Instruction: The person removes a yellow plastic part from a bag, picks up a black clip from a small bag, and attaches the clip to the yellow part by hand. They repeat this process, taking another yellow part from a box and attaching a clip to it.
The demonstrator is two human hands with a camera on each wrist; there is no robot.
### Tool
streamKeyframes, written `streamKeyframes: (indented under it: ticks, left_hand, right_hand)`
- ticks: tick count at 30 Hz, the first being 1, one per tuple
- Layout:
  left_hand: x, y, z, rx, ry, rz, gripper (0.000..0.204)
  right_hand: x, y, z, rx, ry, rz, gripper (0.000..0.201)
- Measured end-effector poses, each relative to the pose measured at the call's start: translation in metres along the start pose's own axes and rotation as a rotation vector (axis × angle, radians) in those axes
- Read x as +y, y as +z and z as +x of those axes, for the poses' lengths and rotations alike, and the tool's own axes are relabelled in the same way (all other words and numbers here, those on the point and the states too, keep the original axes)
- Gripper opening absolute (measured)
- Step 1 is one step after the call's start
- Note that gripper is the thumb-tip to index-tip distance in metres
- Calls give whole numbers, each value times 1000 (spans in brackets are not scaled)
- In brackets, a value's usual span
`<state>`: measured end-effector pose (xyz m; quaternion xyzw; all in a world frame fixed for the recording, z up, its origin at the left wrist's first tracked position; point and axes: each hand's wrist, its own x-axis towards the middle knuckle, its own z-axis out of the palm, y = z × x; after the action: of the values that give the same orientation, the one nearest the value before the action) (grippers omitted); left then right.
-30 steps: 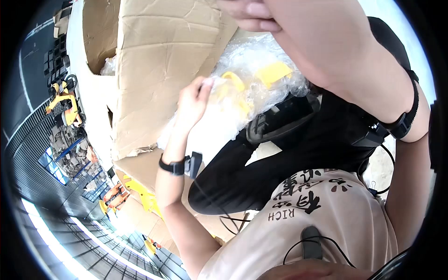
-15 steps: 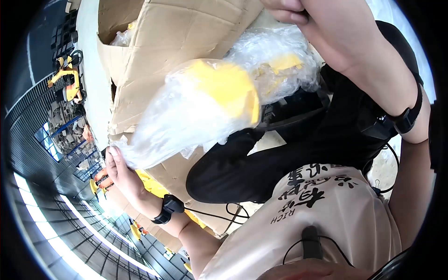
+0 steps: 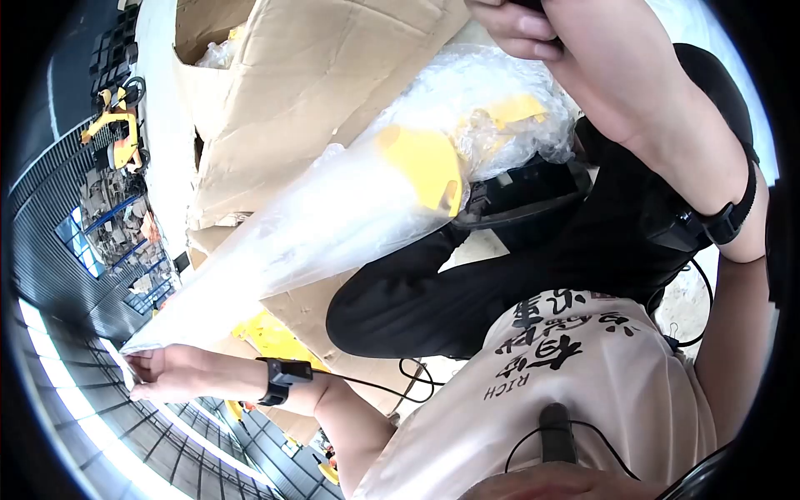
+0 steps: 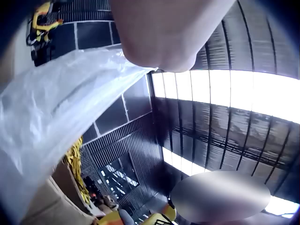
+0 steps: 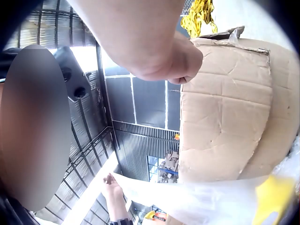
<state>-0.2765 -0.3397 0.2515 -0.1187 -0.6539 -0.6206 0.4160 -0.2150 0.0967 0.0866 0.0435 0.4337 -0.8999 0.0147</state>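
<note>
A long clear plastic bag (image 3: 275, 242) stretches across the person's lap, with a yellow part (image 3: 421, 167) at its far end. My left hand (image 3: 179, 372) pinches the bag's narrow end at lower left. In the left wrist view the bag (image 4: 56, 108) runs up to the hand (image 4: 161, 56), whose fingertips are mostly hidden. My right hand (image 3: 521, 29) is at the top edge of the head view, above the bag, fingers curled; in the right wrist view the hand (image 5: 180, 63) looks like a fist. A dark patch borders it in the head view, too little visible to identify.
A large cardboard box (image 3: 308, 92) stands beside the bag. Another wrapped yellow part (image 3: 517, 108) lies past the bagged one, near a black bin (image 3: 525, 192). Yellow parts (image 3: 275, 333) lie below the box. A yellow two-wheeler (image 3: 121, 137) stands in the distance.
My left hand has moved from near the wrapped parts out to the lower left, drawing the bag out long and taut. My right hand has shifted slightly right and remains curled.
</note>
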Motion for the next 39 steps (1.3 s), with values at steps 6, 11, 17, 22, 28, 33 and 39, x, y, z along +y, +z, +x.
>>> streamKeyframes:
  ticks: [6, 11, 17, 22, 28, 33, 39]
  left_hand:
    - [8, 6, 10, 152, 1166, 295, 20]
    - [-35, 45, -88, -75, 147, 505, 36]
    - [-141, 18, -213, -2388, -495, 1069, 111]
    - [-173, 15, -217, -2634, -716, 765, 85]
    - [-108, -5, -113, -778, -718, 150, 38]
    - [-150, -34, -67, -269, -67, 629, 30]
    - [-258, -139, -106, -1696, -417, 1551, 49]
  right_hand:
    - [-3, 5, -4, 48, -5, -88, 24]
    - [-8, 12, -7, 99, 65, -68, 23]
    - [2, 8, -3, 6, 44, -23, 23]
    - [12, 8, -2, 74, -33, -136, 24]
    - [2, 12, -3, -6, 104, 11, 25]
    - [-7, 35, -9, 246, 123, -235, 26]
    - [1, 8, -6, 20, 178, -8, 26]
